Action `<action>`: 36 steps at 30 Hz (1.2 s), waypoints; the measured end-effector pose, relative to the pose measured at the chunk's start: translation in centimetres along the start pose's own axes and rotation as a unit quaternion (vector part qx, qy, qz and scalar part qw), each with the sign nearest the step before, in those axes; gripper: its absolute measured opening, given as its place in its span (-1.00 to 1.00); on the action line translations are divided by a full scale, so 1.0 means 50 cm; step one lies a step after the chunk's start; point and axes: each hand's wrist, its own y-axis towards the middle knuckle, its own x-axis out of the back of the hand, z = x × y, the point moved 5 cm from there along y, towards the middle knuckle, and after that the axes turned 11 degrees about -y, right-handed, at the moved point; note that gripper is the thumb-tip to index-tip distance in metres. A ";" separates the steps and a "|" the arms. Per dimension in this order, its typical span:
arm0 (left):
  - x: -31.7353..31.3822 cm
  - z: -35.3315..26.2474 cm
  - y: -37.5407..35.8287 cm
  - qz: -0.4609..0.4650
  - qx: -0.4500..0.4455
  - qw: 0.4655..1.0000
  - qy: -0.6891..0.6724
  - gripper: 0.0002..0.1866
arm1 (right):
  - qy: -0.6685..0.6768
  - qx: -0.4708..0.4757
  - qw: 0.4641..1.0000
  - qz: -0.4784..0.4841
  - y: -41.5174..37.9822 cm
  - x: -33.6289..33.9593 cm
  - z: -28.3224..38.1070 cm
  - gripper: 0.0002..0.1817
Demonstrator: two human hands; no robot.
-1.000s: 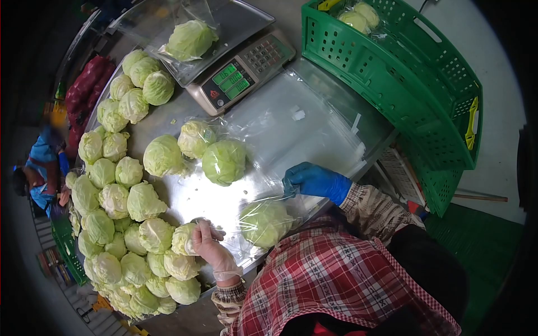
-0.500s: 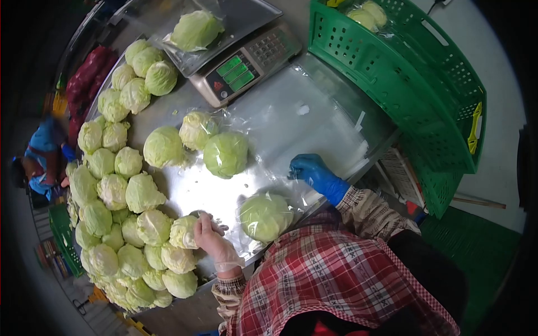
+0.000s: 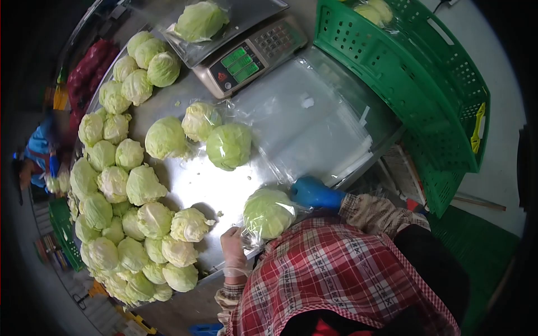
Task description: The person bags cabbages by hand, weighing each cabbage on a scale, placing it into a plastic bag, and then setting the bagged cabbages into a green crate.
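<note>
Here, the right hand (image 3: 315,193) is closed on the clear bag (image 3: 292,211), and the bagged cabbage (image 3: 269,214) lies just to its left. The left hand (image 3: 232,246) is at the bag's other side; its grip I cannot tell.

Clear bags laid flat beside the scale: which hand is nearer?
Right. The blue-gloved right hand is just off the near edge of the flat bags; the left hand is farther away, across the bagged cabbage from it.
</note>
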 end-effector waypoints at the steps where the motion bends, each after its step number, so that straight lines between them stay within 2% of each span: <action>1: -0.004 -0.021 -0.008 0.012 -0.024 0.995 0.100 -0.84 | 0.039 0.009 0.999 0.024 0.005 -0.003 0.005 -0.73; 2: 0.030 0.012 0.020 -0.023 -0.170 0.967 0.191 -0.75 | 0.045 0.019 0.998 0.027 0.002 -0.006 0.013 -0.72; 3: -0.013 -0.053 -0.036 -0.089 -0.175 0.947 0.254 -0.53 | 0.045 0.018 0.999 0.015 -0.007 -0.002 0.012 -0.71; 4: -0.023 -0.071 -0.058 -0.058 -0.311 0.912 0.260 -0.37 | 0.013 0.021 0.999 -0.028 -0.010 0.005 0.017 -0.71; 5: -0.025 -0.068 -0.061 -0.036 -0.329 0.893 0.306 -0.41 | -0.021 0.024 0.997 -0.067 -0.011 0.008 0.025 -0.69; 9: -0.065 -0.023 -0.057 0.016 -0.296 0.904 0.308 -0.46 | -0.039 0.030 0.982 -0.185 -0.020 0.010 0.036 -0.73; 13: -0.085 -0.012 -0.054 0.009 -0.251 0.934 0.255 -0.50 | -0.047 0.062 0.975 -0.207 -0.030 0.020 0.032 -0.75; 15: -0.085 0.001 -0.051 0.010 -0.224 0.950 0.217 -0.52 | -0.049 0.098 0.962 -0.250 -0.042 0.031 0.036 -0.76; 16: -0.083 0.006 -0.049 0.014 -0.209 0.959 0.192 -0.53 | -0.058 0.071 0.975 -0.201 -0.037 0.033 0.031 -0.70; 18: -0.073 0.020 -0.045 0.021 -0.169 0.977 0.128 -0.55 | -0.044 0.001 0.982 -0.185 -0.050 0.064 0.006 -0.61; 19: -0.065 0.026 -0.048 0.025 -0.144 0.985 0.087 -0.56 | -0.056 0.013 0.992 -0.112 -0.052 0.076 -0.005 -0.54; 20: -0.058 0.035 -0.049 0.028 -0.120 0.991 0.045 -0.57 | -0.090 0.024 0.988 -0.121 -0.042 0.050 -0.011 -0.56; 21: -0.052 0.040 -0.054 0.029 -0.098 0.995 0.010 -0.58 | -0.108 0.073 0.979 -0.157 -0.032 0.019 -0.008 -0.61; 22: -0.050 0.042 -0.060 0.027 -0.082 0.996 -0.023 -0.59 | -0.105 0.026 0.969 -0.224 -0.030 0.015 0.006 -0.65; 23: -0.048 0.046 -0.067 0.029 -0.072 0.996 -0.052 -0.59 | -0.113 0.091 0.956 -0.255 -0.028 0.015 0.017 -0.63; 25: -0.052 0.043 -0.075 0.027 -0.057 0.993 -0.101 -0.61 | -0.028 0.264 0.902 -0.341 -0.044 0.009 0.053 -0.72; 27: -0.054 0.030 -0.089 0.021 -0.072 0.988 -0.133 -0.63 | 0.127 0.199 0.955 -0.178 -0.014 -0.040 0.037 -0.69; 29: -0.068 -0.003 -0.105 0.026 -0.096 0.983 -0.154 -0.64 | 0.188 0.243 0.934 -0.181 0.017 -0.057 0.039 -0.47; 30: -0.081 -0.030 -0.112 0.032 -0.113 0.980 -0.160 -0.65 | 0.198 0.250 0.928 -0.192 0.004 -0.042 0.031 -0.44; 31: -0.100 -0.058 -0.118 0.042 -0.134 0.976 -0.167 -0.65 | 0.204 0.255 0.922 -0.207 -0.052 0.043 0.055 -0.41; 33: -0.160 -0.137 -0.124 0.080 -0.188 0.964 -0.172 -0.67 | 0.209 0.217 0.923 -0.240 -0.079 0.121 0.045 -0.34; 35: -0.256 -0.223 -0.124 0.134 -0.226 0.948 -0.178 -0.71 | 0.176 0.219 0.908 -0.310 -0.105 0.215 0.018 -0.31; 36: -0.313 -0.264 -0.124 0.168 -0.244 0.940 -0.169 -0.68 | 0.093 0.192 0.866 -0.451 -0.177 0.313 0.017 -0.34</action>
